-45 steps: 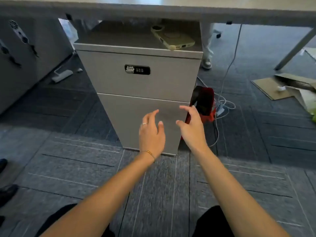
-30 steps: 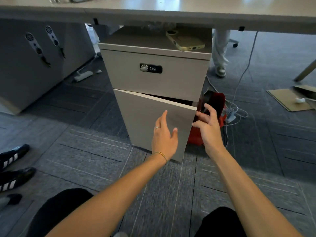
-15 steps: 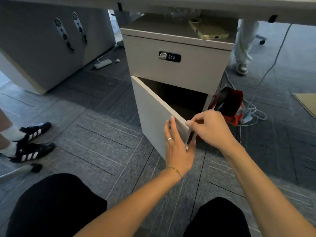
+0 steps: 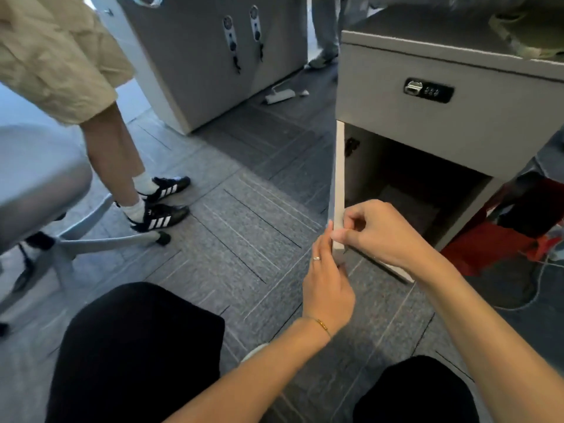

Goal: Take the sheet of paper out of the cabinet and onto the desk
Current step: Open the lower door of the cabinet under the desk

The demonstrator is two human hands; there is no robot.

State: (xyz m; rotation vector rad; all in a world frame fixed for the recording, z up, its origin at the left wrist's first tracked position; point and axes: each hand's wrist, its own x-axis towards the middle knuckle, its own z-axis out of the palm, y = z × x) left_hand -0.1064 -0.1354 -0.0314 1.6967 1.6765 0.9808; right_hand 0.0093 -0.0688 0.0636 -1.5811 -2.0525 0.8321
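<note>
1. At the foot of the cabinet (image 4: pixel 427 123), low on the floor, my right hand (image 4: pixel 381 230) is closed in a pinch on the free edge of the door (image 4: pixel 338 190), thumb and fingertips clamped on the panel. My left hand (image 4: pixel 328 282) lies flat against the door's outer face, fingers straight, gripping nothing.
2. The door stands swung wide, edge-on to me, and the lower compartment is open and dark. I cannot make out the sheet of paper in there (only a pale grey patch on the compartment floor, too dim to call).
3. I judge the sheet will be very light, limp and easily creased. It is best taken by pinching one edge or corner, perhaps after sliding it forward over the compartment's lip, then supported from beneath on the way up to the table.
4. Writing: the combination lock (image 4: pixel 428 90) on the upper drawer shows dials, too small to read. The nearby person's black shoes (image 4: pixel 158 215) carry white stripes, with no legible name.
</note>
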